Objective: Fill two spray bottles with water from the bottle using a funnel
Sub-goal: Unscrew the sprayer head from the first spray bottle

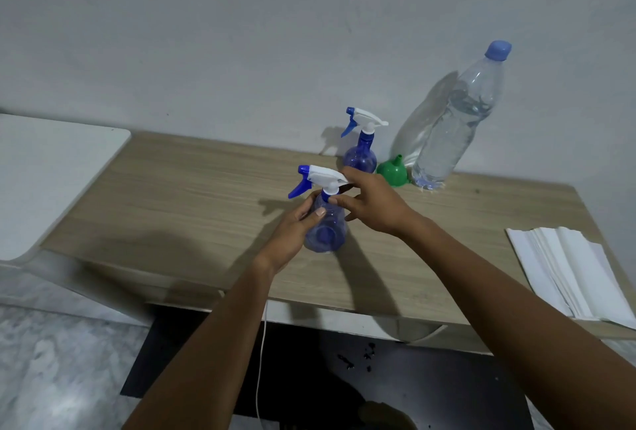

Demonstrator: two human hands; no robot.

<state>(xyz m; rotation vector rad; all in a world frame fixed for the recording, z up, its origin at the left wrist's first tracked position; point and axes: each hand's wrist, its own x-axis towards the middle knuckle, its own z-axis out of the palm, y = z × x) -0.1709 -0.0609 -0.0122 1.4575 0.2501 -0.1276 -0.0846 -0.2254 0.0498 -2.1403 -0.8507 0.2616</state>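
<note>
Unscrewing, I'd judge: left hand grips centre-frame spray bottle, right hand pinches its collar; twist collar only, body steady.

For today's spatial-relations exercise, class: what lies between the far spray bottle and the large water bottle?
A green funnel, spout up, sits on the table between the far spray bottle and the water bottle, seen in the head view.
</note>
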